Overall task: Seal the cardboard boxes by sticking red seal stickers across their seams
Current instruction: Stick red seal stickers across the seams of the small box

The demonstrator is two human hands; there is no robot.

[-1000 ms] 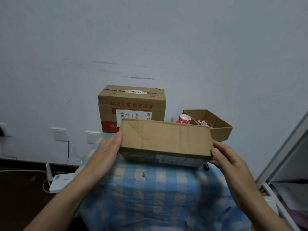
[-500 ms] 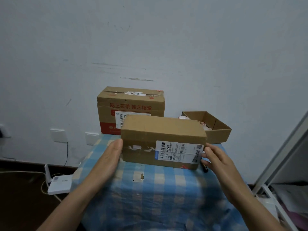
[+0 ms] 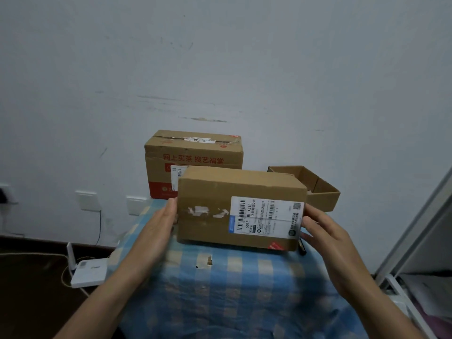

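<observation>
A closed brown cardboard box (image 3: 208,231) sits on the blue checked tablecloth (image 3: 220,289), its white shipping label (image 3: 266,217) facing me. A small red sticker (image 3: 276,246) shows at its lower right edge. My left hand (image 3: 159,226) presses flat against the box's left end. My right hand (image 3: 325,231) touches the right end with nearly straight fingers. Behind stands a larger closed box (image 3: 193,152) with red print. An open small box (image 3: 318,192) sits at the back right; its contents are hidden.
The table stands against a white wall. A dark object (image 3: 302,245) pokes out beside the near box's right corner. A white router (image 3: 88,272) and cables lie on the floor at left. White shelving (image 3: 415,241) stands at right.
The near box, held up with a plain face toward me, has been turned and lowered onto the cloth. Its label side now faces me. Both hands stay at its ends.
</observation>
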